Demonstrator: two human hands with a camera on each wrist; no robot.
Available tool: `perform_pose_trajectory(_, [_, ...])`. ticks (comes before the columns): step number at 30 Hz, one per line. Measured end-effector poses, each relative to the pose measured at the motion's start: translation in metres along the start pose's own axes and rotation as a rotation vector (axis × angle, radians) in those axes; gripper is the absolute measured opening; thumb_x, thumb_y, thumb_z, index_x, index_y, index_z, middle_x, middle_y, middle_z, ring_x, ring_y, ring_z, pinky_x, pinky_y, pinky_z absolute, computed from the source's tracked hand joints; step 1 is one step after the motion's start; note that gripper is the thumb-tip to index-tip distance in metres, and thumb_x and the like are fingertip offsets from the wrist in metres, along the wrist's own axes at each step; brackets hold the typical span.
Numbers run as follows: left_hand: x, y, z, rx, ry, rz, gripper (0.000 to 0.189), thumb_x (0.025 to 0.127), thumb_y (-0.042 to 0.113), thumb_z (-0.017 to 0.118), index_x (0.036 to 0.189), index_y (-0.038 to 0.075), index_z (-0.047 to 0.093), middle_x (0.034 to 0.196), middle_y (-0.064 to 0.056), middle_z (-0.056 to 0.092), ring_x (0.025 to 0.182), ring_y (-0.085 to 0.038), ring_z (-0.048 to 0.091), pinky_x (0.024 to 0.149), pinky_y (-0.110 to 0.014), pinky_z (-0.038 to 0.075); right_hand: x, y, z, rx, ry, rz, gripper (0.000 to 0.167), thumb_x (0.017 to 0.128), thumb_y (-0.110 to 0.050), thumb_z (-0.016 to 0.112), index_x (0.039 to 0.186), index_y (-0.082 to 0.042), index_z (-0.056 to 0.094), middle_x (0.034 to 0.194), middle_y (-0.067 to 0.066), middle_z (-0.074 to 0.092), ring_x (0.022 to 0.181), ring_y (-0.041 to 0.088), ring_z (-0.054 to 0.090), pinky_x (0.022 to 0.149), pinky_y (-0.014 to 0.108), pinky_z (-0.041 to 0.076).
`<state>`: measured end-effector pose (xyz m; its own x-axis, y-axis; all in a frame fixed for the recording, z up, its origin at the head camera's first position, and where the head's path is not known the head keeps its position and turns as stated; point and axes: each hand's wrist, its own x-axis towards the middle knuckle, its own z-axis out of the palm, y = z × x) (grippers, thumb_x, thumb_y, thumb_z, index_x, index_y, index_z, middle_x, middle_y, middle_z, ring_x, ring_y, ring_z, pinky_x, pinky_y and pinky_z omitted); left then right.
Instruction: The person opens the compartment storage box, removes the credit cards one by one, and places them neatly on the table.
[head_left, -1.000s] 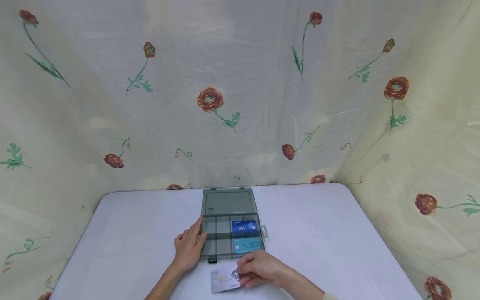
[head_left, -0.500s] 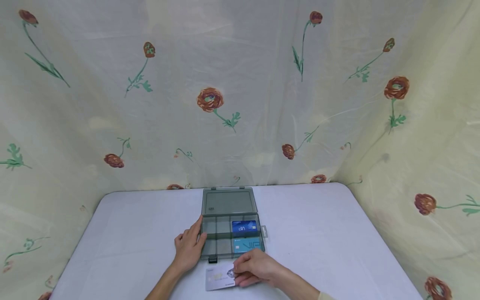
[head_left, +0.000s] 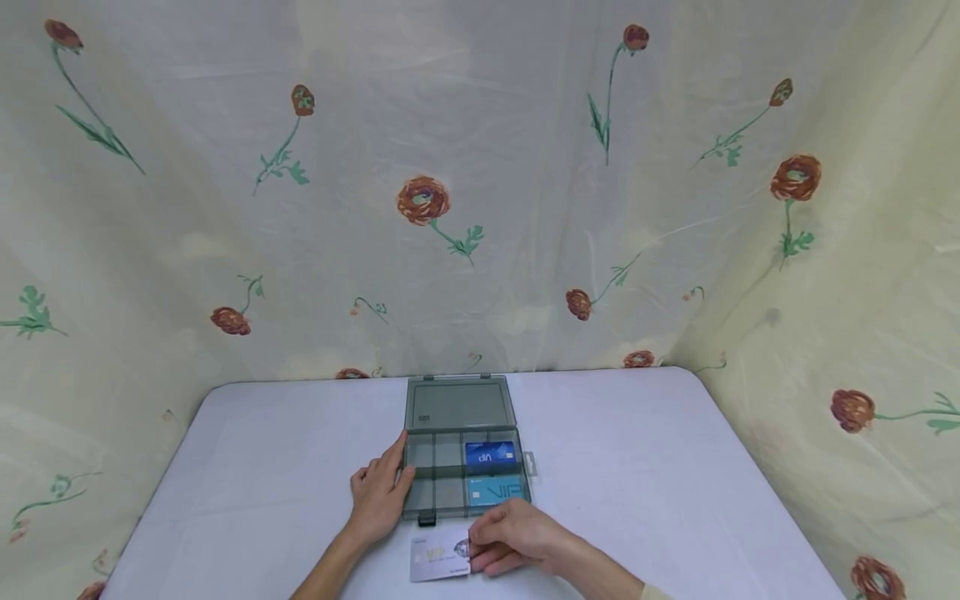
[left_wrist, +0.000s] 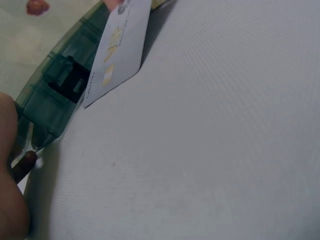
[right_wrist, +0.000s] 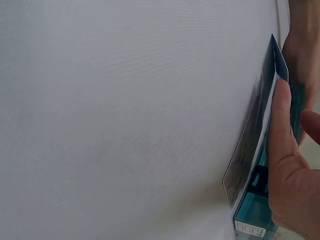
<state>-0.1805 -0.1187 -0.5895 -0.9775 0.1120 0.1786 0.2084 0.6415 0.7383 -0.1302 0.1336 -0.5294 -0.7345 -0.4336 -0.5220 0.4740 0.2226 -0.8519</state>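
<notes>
My right hand (head_left: 513,537) pinches a silver card (head_left: 435,560) with gold VIP lettering by its right end. It is held tilted just in front of the box, as the left wrist view also shows. The translucent grey-green divided box (head_left: 448,493) lies with its lid raised back. Against the box's left side rests my left hand (head_left: 380,497), index finger stretched along the wall and thumb at the rim. In the box's right half, a dark blue VIP card (head_left: 487,455) lies in the back row and a teal VIP card (head_left: 491,491) in the front row.
The lid (head_left: 461,404) leans open toward the flowered curtain (head_left: 495,250) behind. A black latch (head_left: 427,518) sits at the box's front edge, and a clear hanging tab (head_left: 530,464) sticks out on its right. The white table (head_left: 637,467) has rounded far corners.
The silver card and my right hand have shifted slightly left, mostly in the first half second. My left hand and the box stay in place.
</notes>
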Motion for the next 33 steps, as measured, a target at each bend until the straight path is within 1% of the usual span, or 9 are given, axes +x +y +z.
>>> perform_pose_trajectory(7, [0.0005,-0.0003,0.0000,-0.002,0.000,0.000,0.057,0.108,0.025,0.047,0.160,0.012,0.027,0.158,-0.013,0.040,0.125,-0.037,0.047,0.100,-0.060,0.015,-0.0002,0.0020,-0.0031,-0.003,-0.011,-0.010,0.021,0.095,-0.010,0.064,0.107,0.006,0.071,0.092,0.016,0.076,0.076,0.019,0.075,0.068,0.032,0.060])
perform_pose_trajectory(15, [-0.0003,0.0011,-0.0004,-0.014,0.001,-0.002,0.057,0.108,0.024,0.047,0.160,0.011,0.027,0.158,-0.013,0.040,0.124,-0.036,0.047,0.100,-0.060,0.015,0.0001,0.0027,-0.0047,-0.007,-0.003,0.010,0.020,0.095,-0.010,0.066,0.106,0.005,0.073,0.093,0.017,0.076,0.076,0.019,0.075,0.067,0.032,0.060])
perform_pose_trajectory(27, [-0.0017,0.0038,-0.0017,-0.019,0.003,-0.002,0.057,0.108,0.023,0.047,0.160,0.011,0.027,0.158,-0.014,0.040,0.124,-0.036,0.047,0.100,-0.061,0.015,-0.0013,0.0016,-0.0071,0.001,-0.013,0.003,0.022,0.095,-0.012,0.066,0.106,0.007,0.073,0.092,0.017,0.076,0.073,0.015,0.074,0.067,0.030,0.059])
perform_pose_trajectory(33, [-0.0017,0.0042,-0.0024,-0.021,0.000,-0.001,0.057,0.108,0.023,0.047,0.160,0.011,0.027,0.158,-0.014,0.040,0.125,-0.037,0.047,0.100,-0.061,0.014,-0.0016,0.0012,-0.0073,0.006,-0.013,0.004,0.023,0.095,-0.013,0.066,0.107,0.007,0.073,0.092,0.017,0.076,0.073,0.015,0.074,0.067,0.030,0.059])
